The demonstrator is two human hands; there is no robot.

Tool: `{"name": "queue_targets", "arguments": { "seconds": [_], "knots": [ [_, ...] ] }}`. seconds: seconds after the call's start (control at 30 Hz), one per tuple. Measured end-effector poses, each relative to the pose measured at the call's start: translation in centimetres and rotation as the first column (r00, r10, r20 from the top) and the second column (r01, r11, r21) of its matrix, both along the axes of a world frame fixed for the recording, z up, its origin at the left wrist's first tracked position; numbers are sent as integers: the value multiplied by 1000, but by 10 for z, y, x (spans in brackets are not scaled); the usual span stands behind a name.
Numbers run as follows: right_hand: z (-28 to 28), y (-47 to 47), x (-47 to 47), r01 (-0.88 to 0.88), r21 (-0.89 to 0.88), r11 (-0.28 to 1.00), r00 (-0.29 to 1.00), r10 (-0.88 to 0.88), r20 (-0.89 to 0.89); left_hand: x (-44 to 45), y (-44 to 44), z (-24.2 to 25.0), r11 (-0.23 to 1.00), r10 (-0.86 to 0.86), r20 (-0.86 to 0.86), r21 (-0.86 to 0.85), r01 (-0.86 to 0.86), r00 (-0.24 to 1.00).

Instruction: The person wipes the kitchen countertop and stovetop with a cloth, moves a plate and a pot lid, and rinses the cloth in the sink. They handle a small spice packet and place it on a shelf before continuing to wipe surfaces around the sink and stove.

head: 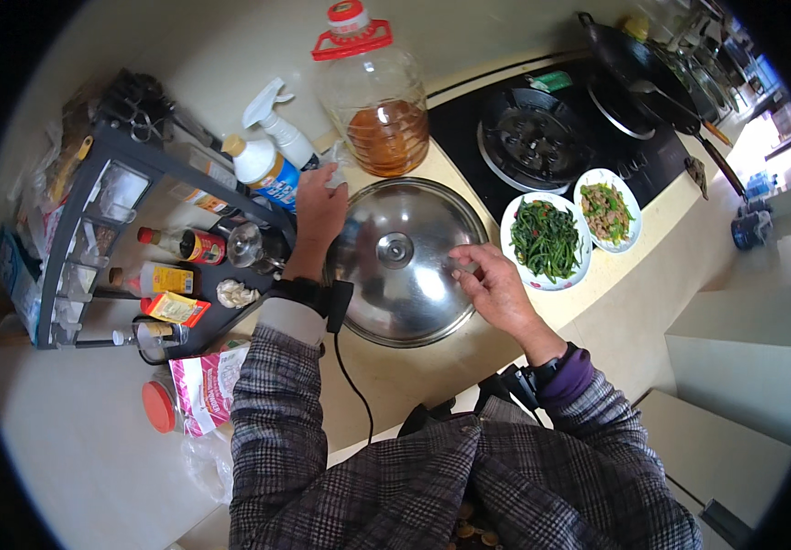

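Observation:
On the counter before me lies a domed stainless steel lid (pixel 395 295) with a round knob at its centre. My left hand (pixel 321 203) reaches past the lid's left edge, beside a white spray bottle (pixel 278 127) and a white bottle with a blue label (pixel 263 168). Clear plastic (pixel 338 157) shows by its fingertips; whether they grip it I cannot tell. Over the lid's right rim hovers my right hand (pixel 498 287), thumb and fingers slightly apart, with nothing visible between them. Two plates, one of cooked leafy greens (pixel 550 240) and one of stir-fried meat (pixel 605 214), stand right of that hand.
A large oil jug (pixel 388 130) with a red handle stands behind the lid. A black pan (pixel 536 134) sits on the cooktop (pixel 454 130), with a wok (pixel 643 75) farther right. At left, a grey rack (pixel 155 155) holds seasoning bottles. A black cable (pixel 351 375) hangs from my left wrist.

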State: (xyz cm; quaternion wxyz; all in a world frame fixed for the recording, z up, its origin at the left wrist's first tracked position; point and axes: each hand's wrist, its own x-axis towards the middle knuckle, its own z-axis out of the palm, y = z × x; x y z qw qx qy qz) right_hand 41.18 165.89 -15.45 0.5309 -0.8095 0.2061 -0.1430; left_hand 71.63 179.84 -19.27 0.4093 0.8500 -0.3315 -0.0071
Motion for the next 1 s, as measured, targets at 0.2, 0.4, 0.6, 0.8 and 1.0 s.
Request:
{"name": "queue_targets", "arguments": {
  "seconds": [0.2, 0.4, 0.6, 0.8, 1.0],
  "knots": [
    [-1, 2, -6, -34, -11, 999, 999, 34, 37, -21, -3, 22, 996, -87, 427, 68, 63, 900],
    [-8, 0, -20, -37, -31, 999, 999, 37, 25, -105, -1, 56, 952, -305, 125, 13, 306, 944],
    [-4, -5, -44, -36, 10, 999, 997, 35, 73, -181, -17, 71, 912, -387, -94, -188, 365, 917],
    [-6, -24, -106, 131, 172, 976, 990, -139, 36, -252, -8, 32, 877, -479, -622, -304, 373, 619],
    [-21, -42, -175, 357, 344, 868, 934, -340, -110, -291, -14, 2, 877, -424, -811, -258, 404, 404]
  ]
}}
